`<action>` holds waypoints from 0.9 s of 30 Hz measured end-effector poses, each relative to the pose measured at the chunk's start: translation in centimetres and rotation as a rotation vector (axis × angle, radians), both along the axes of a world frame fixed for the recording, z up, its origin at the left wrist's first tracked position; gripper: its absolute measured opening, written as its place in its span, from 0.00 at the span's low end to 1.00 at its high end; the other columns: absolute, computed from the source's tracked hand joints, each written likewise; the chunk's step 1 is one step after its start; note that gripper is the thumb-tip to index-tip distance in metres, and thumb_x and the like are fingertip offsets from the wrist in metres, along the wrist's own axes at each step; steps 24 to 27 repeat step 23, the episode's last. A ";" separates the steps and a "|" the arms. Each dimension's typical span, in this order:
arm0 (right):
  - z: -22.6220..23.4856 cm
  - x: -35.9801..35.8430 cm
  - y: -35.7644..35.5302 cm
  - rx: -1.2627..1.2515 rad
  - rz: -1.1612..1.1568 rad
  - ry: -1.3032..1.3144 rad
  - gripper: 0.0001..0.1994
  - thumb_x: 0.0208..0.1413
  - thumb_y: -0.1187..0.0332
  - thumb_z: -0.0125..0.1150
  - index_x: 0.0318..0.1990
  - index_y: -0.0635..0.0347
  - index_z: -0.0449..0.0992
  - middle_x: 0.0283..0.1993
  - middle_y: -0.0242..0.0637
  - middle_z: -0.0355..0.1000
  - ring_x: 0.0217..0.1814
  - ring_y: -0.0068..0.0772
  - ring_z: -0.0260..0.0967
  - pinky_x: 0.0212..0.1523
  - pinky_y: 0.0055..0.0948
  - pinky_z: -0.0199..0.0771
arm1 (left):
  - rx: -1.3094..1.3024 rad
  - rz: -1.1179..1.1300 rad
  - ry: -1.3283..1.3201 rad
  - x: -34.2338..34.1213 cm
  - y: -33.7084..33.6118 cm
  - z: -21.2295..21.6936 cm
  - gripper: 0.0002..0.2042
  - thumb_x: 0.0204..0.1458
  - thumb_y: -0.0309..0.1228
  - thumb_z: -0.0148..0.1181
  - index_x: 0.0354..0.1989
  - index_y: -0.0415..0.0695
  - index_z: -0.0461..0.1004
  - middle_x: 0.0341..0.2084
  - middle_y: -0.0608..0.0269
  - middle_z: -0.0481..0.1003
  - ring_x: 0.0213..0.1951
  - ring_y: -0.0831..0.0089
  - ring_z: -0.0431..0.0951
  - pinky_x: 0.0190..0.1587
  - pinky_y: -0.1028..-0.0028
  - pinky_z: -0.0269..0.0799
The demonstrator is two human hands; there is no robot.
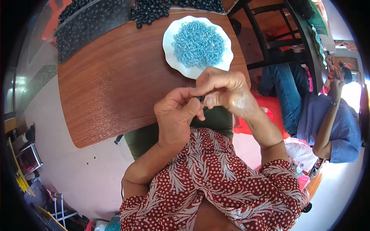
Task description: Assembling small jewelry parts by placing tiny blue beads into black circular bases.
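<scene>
Both hands meet just in front of the table's near edge, close to a white scalloped plate (168,39). A heap of small, shiny light blue beads (198,43) fills the plate. My left hand (175,115) is closed, thumb and forefinger pinching a small black piece (200,99). From the other side my right hand (229,90) pinches at the same piece, its thumb against it and its fingers curled over. The fingertips cover most of the piece, so its exact shape is hidden. It matches the colour of the black ring-like beads (148,14) piled at the far edge.
The brown wooden table (108,88) lies ahead. A clear bin (92,27) at the far left holds more black beads. On the right, a person in a blue shirt (327,119) and jeans sits by a dark table frame (266,34). A red stool (266,111) stands near my right arm.
</scene>
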State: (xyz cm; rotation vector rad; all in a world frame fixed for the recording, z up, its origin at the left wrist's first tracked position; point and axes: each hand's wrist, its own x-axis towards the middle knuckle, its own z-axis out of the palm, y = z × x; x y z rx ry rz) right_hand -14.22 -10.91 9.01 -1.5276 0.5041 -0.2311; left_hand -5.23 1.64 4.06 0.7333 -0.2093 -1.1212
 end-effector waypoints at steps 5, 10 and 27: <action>-0.9 0.1 0.9 -0.017 -0.016 -0.047 0.14 0.32 0.86 0.60 0.31 0.63 0.79 0.31 0.33 0.67 0.36 0.24 0.65 0.36 0.20 0.65 | 0.039 0.013 -0.002 -0.4 0.4 -0.5 0.08 0.51 0.23 0.56 0.37 0.30 0.70 0.25 0.60 0.72 0.23 0.78 0.70 0.27 0.79 0.69; -1.4 0.1 0.6 0.045 -0.014 -0.084 0.13 0.33 0.89 0.61 0.28 0.63 0.78 0.31 0.33 0.65 0.34 0.23 0.65 0.35 0.19 0.69 | 0.039 -0.016 -0.031 -0.6 0.6 -0.8 0.10 0.51 0.27 0.57 0.36 0.31 0.71 0.25 0.61 0.73 0.23 0.80 0.70 0.27 0.81 0.68; 0.7 2.2 -1.4 -0.145 -0.070 -0.014 0.14 0.48 0.84 0.56 0.44 0.63 0.74 0.39 0.34 0.71 0.42 0.22 0.68 0.42 0.17 0.69 | 0.243 0.177 -0.733 8.5 1.0 5.1 0.08 0.49 0.25 0.57 0.36 0.34 0.71 0.27 0.57 0.73 0.25 0.74 0.73 0.31 0.74 0.72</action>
